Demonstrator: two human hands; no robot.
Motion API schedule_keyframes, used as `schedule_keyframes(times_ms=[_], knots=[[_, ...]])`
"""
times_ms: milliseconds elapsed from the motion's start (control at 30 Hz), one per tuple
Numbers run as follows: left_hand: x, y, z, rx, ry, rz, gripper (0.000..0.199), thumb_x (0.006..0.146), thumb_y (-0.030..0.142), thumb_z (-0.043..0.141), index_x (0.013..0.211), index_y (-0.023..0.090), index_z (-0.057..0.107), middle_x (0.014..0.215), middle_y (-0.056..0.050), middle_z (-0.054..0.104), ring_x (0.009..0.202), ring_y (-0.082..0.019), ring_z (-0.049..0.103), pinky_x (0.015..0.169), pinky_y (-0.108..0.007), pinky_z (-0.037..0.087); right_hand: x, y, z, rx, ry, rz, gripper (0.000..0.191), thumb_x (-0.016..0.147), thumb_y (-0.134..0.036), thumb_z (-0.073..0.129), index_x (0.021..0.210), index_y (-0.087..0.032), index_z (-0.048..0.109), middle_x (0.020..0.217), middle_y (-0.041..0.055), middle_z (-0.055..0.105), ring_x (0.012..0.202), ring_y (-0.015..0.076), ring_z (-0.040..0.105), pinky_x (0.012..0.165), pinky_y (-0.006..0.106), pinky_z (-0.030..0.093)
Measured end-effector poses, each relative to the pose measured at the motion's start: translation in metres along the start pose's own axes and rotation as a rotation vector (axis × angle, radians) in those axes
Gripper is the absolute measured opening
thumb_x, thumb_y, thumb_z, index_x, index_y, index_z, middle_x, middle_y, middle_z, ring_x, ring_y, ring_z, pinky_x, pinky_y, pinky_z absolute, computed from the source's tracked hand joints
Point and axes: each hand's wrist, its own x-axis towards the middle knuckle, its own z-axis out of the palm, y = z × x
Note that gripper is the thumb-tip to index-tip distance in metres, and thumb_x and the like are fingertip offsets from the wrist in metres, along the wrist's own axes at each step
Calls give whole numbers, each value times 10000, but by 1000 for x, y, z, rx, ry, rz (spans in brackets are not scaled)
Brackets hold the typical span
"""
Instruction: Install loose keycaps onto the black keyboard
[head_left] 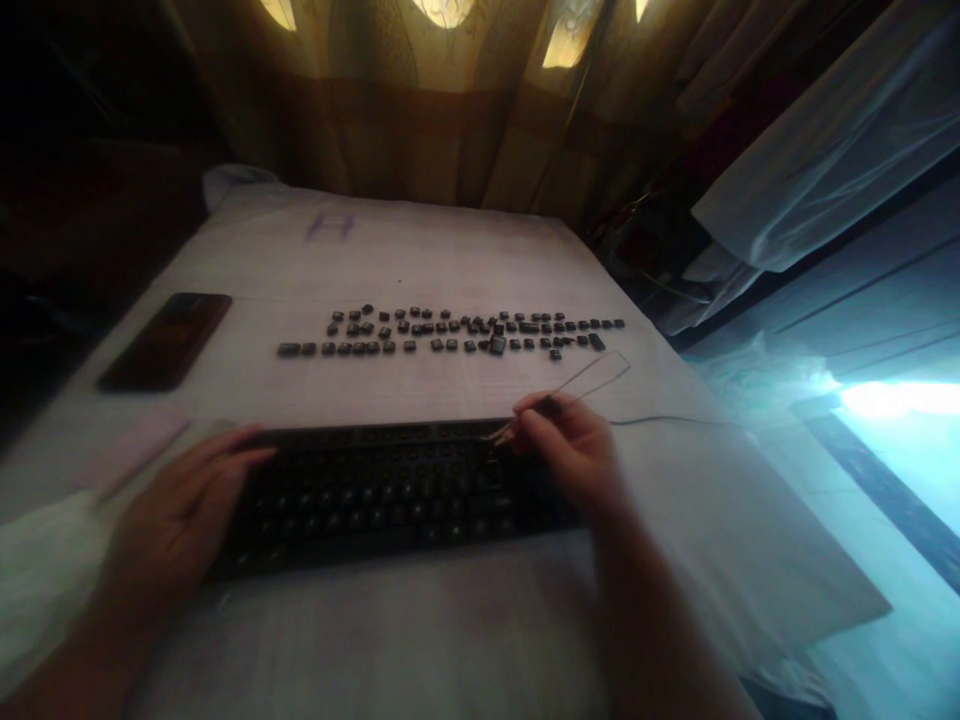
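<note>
On the cloth-covered bench, the keyboard is touched by the left hand, its grip unclear; a wire tool is pinched in the right hand. If its tips were slanted, keys could be scratched.

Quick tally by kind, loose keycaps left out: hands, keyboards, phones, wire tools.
Hands: 2, the left hand and the right hand
Keyboard: 1
Phone: 1
Wire tool: 1, in the right hand
Total: 5

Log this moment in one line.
left hand: at keyboard left end | right hand: holds wire keycap puller over keyboard | keycaps: rough rows beyond
</note>
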Motion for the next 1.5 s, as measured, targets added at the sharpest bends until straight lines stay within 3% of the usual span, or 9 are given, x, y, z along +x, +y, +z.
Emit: schedule_keyframes(times_ms=[267, 500, 767, 933, 1133, 1300, 1500], knots=[[0, 9, -3, -41, 0, -63, 390, 897, 524, 421, 943, 299, 736, 1225, 2, 703, 1188, -280, 617, 1072, -470, 462, 3, 8, -1, -98, -49, 29, 194, 833, -389, 616, 873, -199, 625, 666, 0, 661, 597, 143, 640, 602, 285, 542], [-1, 9, -1, -46, -2, -60, 399, 910, 523, 400, 939, 292, 725, 1246, -2, 690, 1209, -277, 600, 1110, -474, 420, 3, 0, -12, -281, -389, -35, 128, 843, -298, 593, 862, -196, 667, 713, 0, 657, 648, 142, 607, 621, 270, 493], [0, 9, -1, -36, -19, -67, 417, 901, 536, 402, 950, 278, 725, 1250, -20, 689, 1187, -280, 616, 1109, -477, 416, 1, -3, -8, -390, -500, -140, 85, 882, -215, 580, 912, -211, 659, 865, 19, 709, 806, 166, 657, 768, 299, 509], [2, 5, 0, -42, -10, -50, 429, 887, 542, 409, 942, 271, 736, 1222, -21, 706, 1171, -279, 629, 1071, -461, 457, -4, -7, 0, -464, -607, -218, 110, 936, -189, 527, 932, -211, 635, 870, 13, 700, 804, 152, 659, 768, 278, 494], [3, -3, 3, -25, -1, -34, 463, 876, 556, 402, 925, 245, 742, 1206, -55, 714, 1144, -283, 643, 1044, -455, 472, -9, 3, 6, -506, -531, -297, 84, 935, -199, 522, 899, -216, 596, 837, 11, 677, 768, 153, 636, 746, 273, 487], [5, -5, 6, -41, 9, 19, 475, 873, 547, 402, 931, 225, 747, 1167, -78, 726, 1117, -286, 653, 1025, -448, 484, -11, 12, 4, -427, -407, -278, 95, 949, -234, 486, 916, -219, 575, 830, 20, 693, 765, 162, 652, 750, 289, 493], [6, -1, 6, -50, 10, -3, 462, 866, 545, 408, 922, 239, 751, 1154, -57, 737, 1101, -264, 660, 1014, -412, 491, -10, 16, 3, -379, -393, -260, 85, 948, -231, 484, 924, -219, 564, 818, 9, 706, 759, 155, 653, 765, 296, 497]])
